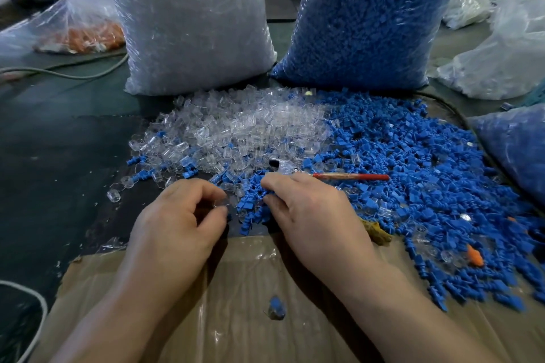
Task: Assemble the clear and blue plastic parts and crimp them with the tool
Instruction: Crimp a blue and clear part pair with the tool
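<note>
Dark tabletop (59,141) fills the frame, with flattened cardboard (236,280) along the bottom. Two tall plastic bags stand at the top. The left bag (188,23), labelled SJ-017, holds clear parts, and the right bag (368,18) holds blue ones. Below them spread a clear pile (236,127) at centre and a blue pile (413,162) to the right, mingling where they meet. A flatter bag (79,32) at upper left holds orange pieces. An edge bag (516,150), cut off at the right, shows blue. At lower centre the left hand (177,221) pinches a clear part (220,204), barely visible. The right hand (309,209) curls its fingers into blue parts; whether it grips one cannot be told. The tool (351,176), red-handled, lies on the blue pile just above that hand, its head half buried.
</note>
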